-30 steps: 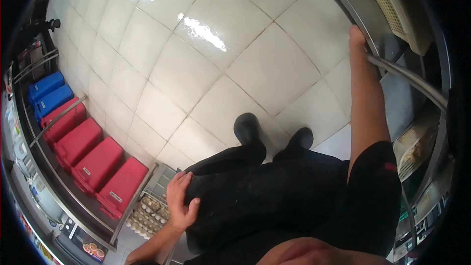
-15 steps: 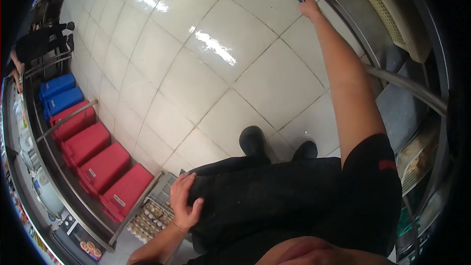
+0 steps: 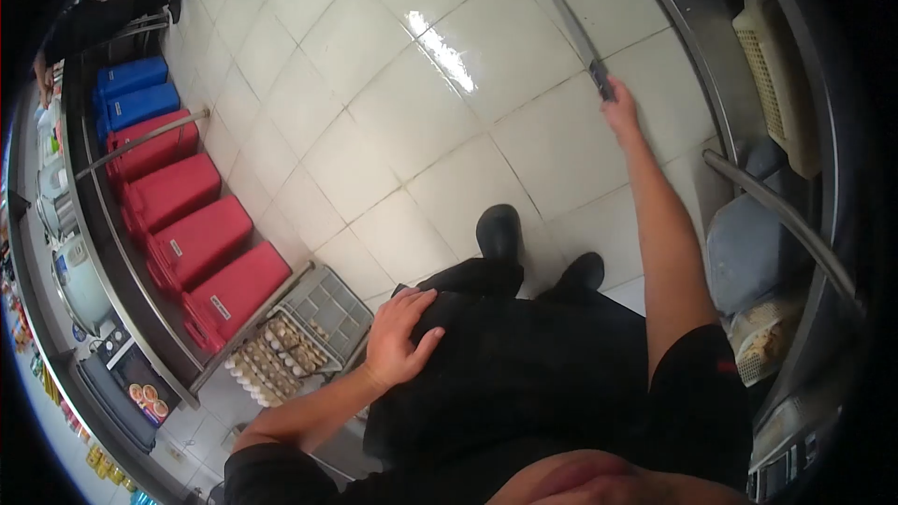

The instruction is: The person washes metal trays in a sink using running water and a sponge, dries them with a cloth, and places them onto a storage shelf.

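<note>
My right hand (image 3: 621, 110) is closed round the dark handle of a long kitchen knife (image 3: 575, 26), held out over the tiled floor at the upper right. The blade points up and to the left, away from me. My left hand (image 3: 402, 337) rests against my black apron (image 3: 524, 365) at the waist, with its thumb apart from the fingers and nothing visible in it.
Red bins (image 3: 201, 238) and blue bins (image 3: 140, 93) stand under a steel counter at left. Egg trays (image 3: 271, 355) sit beside a grey crate (image 3: 332, 309). At right are a steel counter (image 3: 697, 28) and a cream basket (image 3: 776, 84). Another person (image 3: 112, 19) stands far left.
My right hand and the knife have come lower in view, and the whole blade now shows. The view has shifted, with more of the grey crate visible. My left hand stays at the apron.
</note>
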Available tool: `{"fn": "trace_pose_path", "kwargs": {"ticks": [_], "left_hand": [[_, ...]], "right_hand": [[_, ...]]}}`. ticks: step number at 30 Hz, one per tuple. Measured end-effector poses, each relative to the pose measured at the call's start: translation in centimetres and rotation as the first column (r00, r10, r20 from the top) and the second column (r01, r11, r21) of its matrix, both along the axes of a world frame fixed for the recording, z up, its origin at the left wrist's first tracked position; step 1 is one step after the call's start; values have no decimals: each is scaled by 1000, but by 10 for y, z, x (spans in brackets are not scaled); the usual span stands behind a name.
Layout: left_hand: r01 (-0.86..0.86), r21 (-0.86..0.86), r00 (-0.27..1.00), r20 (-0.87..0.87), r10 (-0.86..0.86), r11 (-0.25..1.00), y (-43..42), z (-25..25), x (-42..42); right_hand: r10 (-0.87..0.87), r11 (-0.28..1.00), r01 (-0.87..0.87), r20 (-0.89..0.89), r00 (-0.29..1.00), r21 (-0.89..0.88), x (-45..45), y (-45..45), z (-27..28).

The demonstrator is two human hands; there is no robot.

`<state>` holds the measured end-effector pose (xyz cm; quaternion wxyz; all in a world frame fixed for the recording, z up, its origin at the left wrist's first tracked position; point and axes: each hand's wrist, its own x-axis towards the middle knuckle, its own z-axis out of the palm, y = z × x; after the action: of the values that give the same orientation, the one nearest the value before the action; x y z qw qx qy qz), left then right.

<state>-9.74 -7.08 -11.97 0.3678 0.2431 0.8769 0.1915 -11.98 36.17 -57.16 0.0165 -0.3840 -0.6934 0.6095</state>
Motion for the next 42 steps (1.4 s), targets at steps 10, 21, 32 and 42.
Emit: {"fn": "trace_pose_path", "kwargs": {"ticks": [10,21,32,42], "left_hand": [[-159,-122,961,208,182,980,-20,36,57],[-166,11,984,62,165,986,-43,78,90],[-465,-91,867,155,474,881,-123,122,-68],[-569,-174,788,164,593,804,-58,123,-293]], "right_hand": [[-97,431,230,208,973,-872,158,-155,273],[62,721,194,341,938,-665,156,-144,553],[-113,641,239,218,969,-729,71,-151,676],[-176,311,328,285,942,-892,-163,-108,613]]}}
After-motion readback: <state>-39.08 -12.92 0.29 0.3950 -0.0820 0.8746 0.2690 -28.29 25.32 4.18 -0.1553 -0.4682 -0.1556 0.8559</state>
